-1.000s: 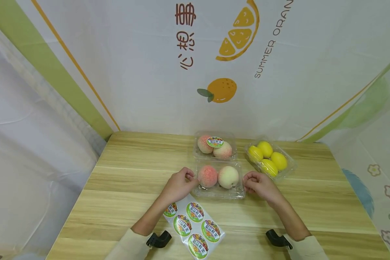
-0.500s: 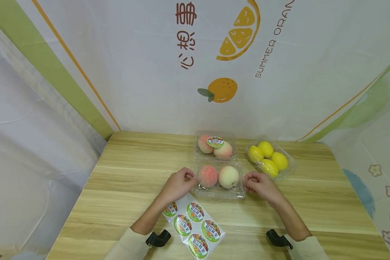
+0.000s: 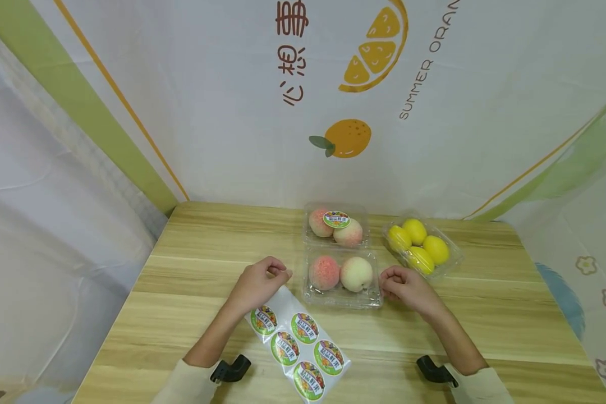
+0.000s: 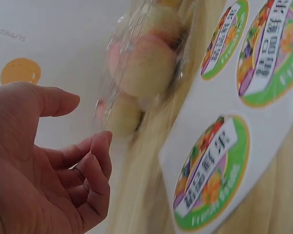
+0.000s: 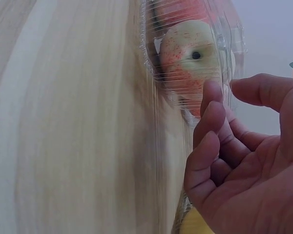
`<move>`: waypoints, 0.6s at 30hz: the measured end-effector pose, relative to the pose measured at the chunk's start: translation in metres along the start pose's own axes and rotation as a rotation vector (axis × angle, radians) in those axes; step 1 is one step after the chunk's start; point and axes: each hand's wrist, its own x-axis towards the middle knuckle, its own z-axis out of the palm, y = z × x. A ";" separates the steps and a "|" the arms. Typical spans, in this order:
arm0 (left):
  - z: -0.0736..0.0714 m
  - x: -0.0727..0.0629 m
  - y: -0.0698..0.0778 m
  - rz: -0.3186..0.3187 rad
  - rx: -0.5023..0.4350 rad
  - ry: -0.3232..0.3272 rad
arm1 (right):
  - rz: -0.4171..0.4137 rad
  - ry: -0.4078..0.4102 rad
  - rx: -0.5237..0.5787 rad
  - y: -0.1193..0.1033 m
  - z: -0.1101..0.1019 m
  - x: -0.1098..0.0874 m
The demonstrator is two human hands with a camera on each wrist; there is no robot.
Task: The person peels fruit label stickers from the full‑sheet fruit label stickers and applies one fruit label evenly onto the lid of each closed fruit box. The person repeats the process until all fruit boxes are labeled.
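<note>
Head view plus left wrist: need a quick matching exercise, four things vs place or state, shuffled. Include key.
Things
1. rear peach clamshell
2. lemon clamshell
3. left hand
4. front peach clamshell

Place or state
A. loosely curled, holding nothing
B. with the right hand at its right end
C. bears an oval label
D. set askew, nearest the right edge of the table

Pairs: 1-C, 2-D, 3-A, 4-B

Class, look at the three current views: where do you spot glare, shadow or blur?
Head: small glints on the nearer fruit container, under fairly even light; left wrist: the peaches look soft-edged, while lettering on the sticker sheet is readable; right wrist: a dim shadow band on the wooden table, bright streaks across the clear plastic.
</note>
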 end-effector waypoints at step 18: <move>-0.017 -0.047 -0.022 -0.104 0.360 -0.072 | 0.000 0.028 -0.035 -0.002 0.002 -0.002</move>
